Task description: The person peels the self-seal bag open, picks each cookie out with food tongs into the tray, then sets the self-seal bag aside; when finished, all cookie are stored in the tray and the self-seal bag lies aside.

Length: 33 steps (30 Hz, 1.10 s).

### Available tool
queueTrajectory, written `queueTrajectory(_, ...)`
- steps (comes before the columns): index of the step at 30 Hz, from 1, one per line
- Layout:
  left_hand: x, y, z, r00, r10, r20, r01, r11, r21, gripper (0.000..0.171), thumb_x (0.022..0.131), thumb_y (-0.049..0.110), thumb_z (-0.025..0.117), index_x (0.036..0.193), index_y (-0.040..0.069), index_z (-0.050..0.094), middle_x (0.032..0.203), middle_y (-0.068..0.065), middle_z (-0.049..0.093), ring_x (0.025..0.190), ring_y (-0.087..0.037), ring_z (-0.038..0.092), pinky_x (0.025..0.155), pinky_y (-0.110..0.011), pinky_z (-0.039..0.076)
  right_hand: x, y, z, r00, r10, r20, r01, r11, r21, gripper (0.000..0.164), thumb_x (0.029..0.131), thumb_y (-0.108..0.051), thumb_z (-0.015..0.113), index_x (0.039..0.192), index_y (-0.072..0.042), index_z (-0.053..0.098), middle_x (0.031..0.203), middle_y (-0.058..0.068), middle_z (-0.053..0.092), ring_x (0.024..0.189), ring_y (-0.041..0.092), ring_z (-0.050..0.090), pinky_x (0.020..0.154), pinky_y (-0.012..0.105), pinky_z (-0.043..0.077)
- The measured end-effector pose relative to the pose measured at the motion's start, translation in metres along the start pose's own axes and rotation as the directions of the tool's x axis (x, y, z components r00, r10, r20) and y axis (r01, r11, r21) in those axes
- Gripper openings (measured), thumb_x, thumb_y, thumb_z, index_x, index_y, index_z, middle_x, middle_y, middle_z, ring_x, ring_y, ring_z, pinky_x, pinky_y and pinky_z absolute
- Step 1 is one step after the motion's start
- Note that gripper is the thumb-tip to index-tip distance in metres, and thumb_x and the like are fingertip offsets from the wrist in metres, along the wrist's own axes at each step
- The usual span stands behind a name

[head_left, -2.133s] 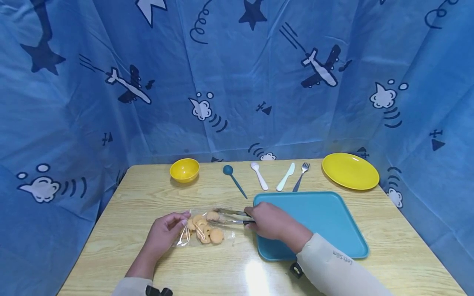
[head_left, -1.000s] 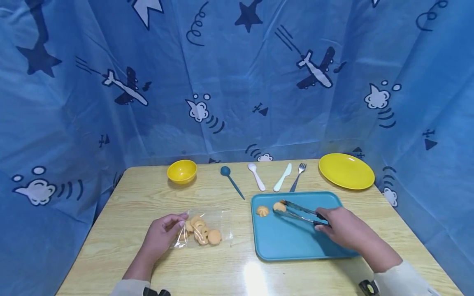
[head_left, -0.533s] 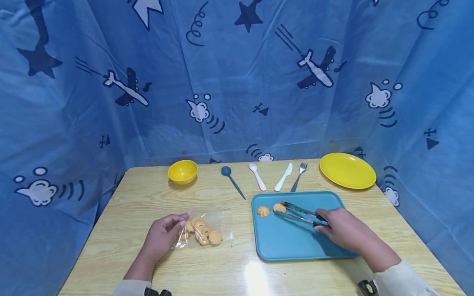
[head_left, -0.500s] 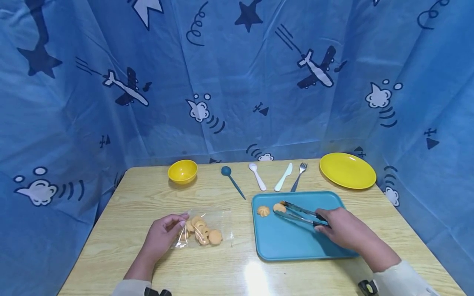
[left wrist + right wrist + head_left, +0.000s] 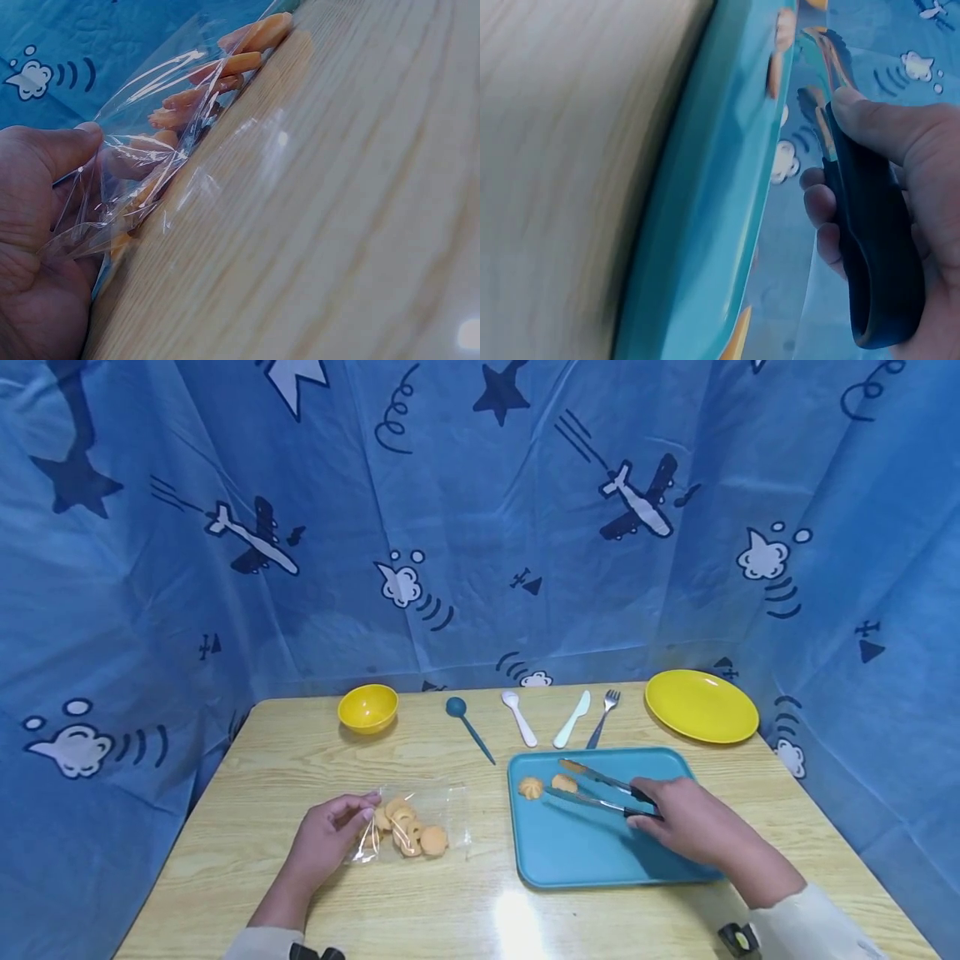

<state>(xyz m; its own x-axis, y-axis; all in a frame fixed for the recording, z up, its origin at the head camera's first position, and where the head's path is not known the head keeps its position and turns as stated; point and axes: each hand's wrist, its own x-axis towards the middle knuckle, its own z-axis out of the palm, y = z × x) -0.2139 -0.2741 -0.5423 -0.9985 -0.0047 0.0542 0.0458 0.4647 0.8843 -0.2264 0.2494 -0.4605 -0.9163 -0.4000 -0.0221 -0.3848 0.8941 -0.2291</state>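
Observation:
My left hand (image 5: 330,831) pinches the left end of a clear plastic bag (image 5: 452,814) lying on the table, with several round cookies (image 5: 408,828) inside. In the left wrist view the thumb (image 5: 75,146) presses on the film. My right hand (image 5: 686,822) grips black-handled metal tongs (image 5: 600,800) over the teal tray (image 5: 600,868). The tongs' arms are spread, with their tips near a cookie (image 5: 564,783) on the tray. A ridged cookie (image 5: 531,788) lies just left of it. In the right wrist view, fingers wrap round the black handle (image 5: 877,247).
Behind the tray lie a dark teal spoon (image 5: 471,729), a lilac spoon (image 5: 519,718), a pale green knife (image 5: 572,720) and a fork (image 5: 603,720). A yellow bowl (image 5: 368,709) stands back left, a yellow plate (image 5: 701,707) back right. Blue printed cloth (image 5: 465,527) surrounds the table.
The tongs carried a cookie from the bag to the tray. Since half a second ago their arms have spread and the cookie is let go. The left hand stays on the bag.

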Motion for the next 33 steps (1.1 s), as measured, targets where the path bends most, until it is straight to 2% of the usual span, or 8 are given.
queueTrajectory(2, 0.000, 0.000, -0.001, 1.000, 0.003, -0.005, -0.003, 1.000, 0.006, 0.020, 0.098, 0.039, 0.068, 0.104, 0.020, 0.072, 0.133, 0.009, 0.069, 0.132, -0.016, 0.060, 0.116, -0.038, 0.045, 0.004, -0.010, -0.001, 0.999, -0.034, 0.001, 0.034, 0.999, 0.018, 0.052, 0.092, -0.038, 0.076, 0.133, -0.007, 0.064, 0.071, -0.010, 0.055, 0.063, 0.007, 0.048, 0.055, 0.024, 0.039)
queueTrajectory(5, 0.000, -0.001, -0.002, 1.000, 0.011, -0.005, -0.011, 1.000, 0.013, 0.020, 0.098, 0.038, 0.067, 0.105, 0.020, 0.072, 0.134, 0.007, 0.069, 0.133, -0.018, 0.060, 0.116, -0.041, 0.045, 0.012, -0.030, 0.000, 0.993, -0.116, 0.003, 0.116, 0.993, 0.019, 0.044, 0.094, -0.037, 0.075, 0.129, -0.012, 0.066, 0.078, -0.013, 0.062, 0.065, 0.003, 0.050, 0.058, 0.023, 0.042)
queueTrajectory(10, 0.000, -0.001, -0.003, 1.000, 0.010, 0.001, -0.010, 1.000, 0.016, 0.020, 0.099, 0.038, 0.067, 0.104, 0.020, 0.072, 0.135, 0.007, 0.068, 0.134, -0.017, 0.059, 0.116, -0.041, 0.044, 0.031, -0.063, 0.004, 0.966, -0.255, 0.035, 0.255, 0.967, 0.001, 0.030, 0.096, -0.032, 0.072, 0.123, -0.017, 0.068, 0.089, -0.014, 0.070, 0.069, -0.001, 0.054, 0.061, 0.024, 0.047)
queueTrajectory(15, 0.001, -0.001, -0.002, 1.000, 0.007, 0.007, -0.007, 1.000, 0.006, 0.020, 0.098, 0.040, 0.068, 0.103, 0.021, 0.072, 0.134, 0.009, 0.068, 0.134, -0.015, 0.058, 0.116, -0.041, 0.045, 0.046, -0.085, 0.012, 0.945, -0.315, 0.093, 0.317, 0.948, -0.017, 0.037, 0.097, -0.036, 0.072, 0.127, -0.016, 0.068, 0.093, -0.009, 0.072, 0.075, 0.002, 0.059, 0.066, 0.028, 0.052)
queueTrajectory(17, 0.001, -0.002, -0.001, 1.000, 0.008, 0.009, -0.008, 1.000, 0.001, 0.021, 0.097, 0.042, 0.068, 0.103, 0.022, 0.072, 0.134, 0.010, 0.069, 0.134, -0.015, 0.058, 0.116, -0.041, 0.046, 0.050, -0.090, 0.015, 0.943, -0.315, 0.107, 0.319, 0.948, -0.021, 0.044, 0.096, -0.037, 0.072, 0.133, -0.015, 0.067, 0.098, -0.006, 0.073, 0.078, 0.002, 0.059, 0.068, 0.028, 0.053)
queueTrajectory(22, 0.001, -0.001, -0.001, 1.000, 0.003, 0.012, -0.003, 1.000, -0.002, 0.023, 0.095, 0.044, 0.069, 0.103, 0.023, 0.072, 0.133, 0.011, 0.069, 0.133, -0.014, 0.059, 0.116, -0.041, 0.045, 0.056, -0.093, 0.020, 0.939, -0.330, 0.095, 0.335, 0.942, -0.035, 0.042, 0.095, -0.037, 0.073, 0.131, -0.016, 0.067, 0.083, -0.009, 0.065, 0.070, 0.005, 0.051, 0.061, 0.026, 0.045)
queueTrajectory(29, 0.001, 0.001, -0.001, 1.000, -0.001, 0.011, 0.001, 1.000, -0.003, 0.024, 0.096, 0.043, 0.068, 0.104, 0.021, 0.072, 0.133, 0.011, 0.069, 0.134, -0.014, 0.059, 0.117, -0.042, 0.044, 0.062, -0.094, 0.020, 0.919, -0.379, 0.108, 0.381, 0.925, 0.006, 0.053, 0.094, -0.037, 0.075, 0.138, -0.012, 0.063, 0.099, -0.002, 0.074, 0.075, 0.006, 0.054, 0.065, 0.026, 0.045)
queueTrajectory(33, 0.000, -0.001, 0.000, 1.000, -0.003, 0.010, 0.003, 1.000, 0.000, 0.024, 0.096, 0.044, 0.068, 0.104, 0.022, 0.072, 0.133, 0.011, 0.069, 0.134, -0.015, 0.059, 0.117, -0.042, 0.044, 0.066, -0.093, 0.022, 0.907, -0.406, 0.114, 0.406, 0.914, 0.027, 0.052, 0.093, -0.037, 0.076, 0.137, -0.012, 0.064, 0.100, -0.003, 0.074, 0.080, 0.006, 0.062, 0.068, 0.028, 0.050)
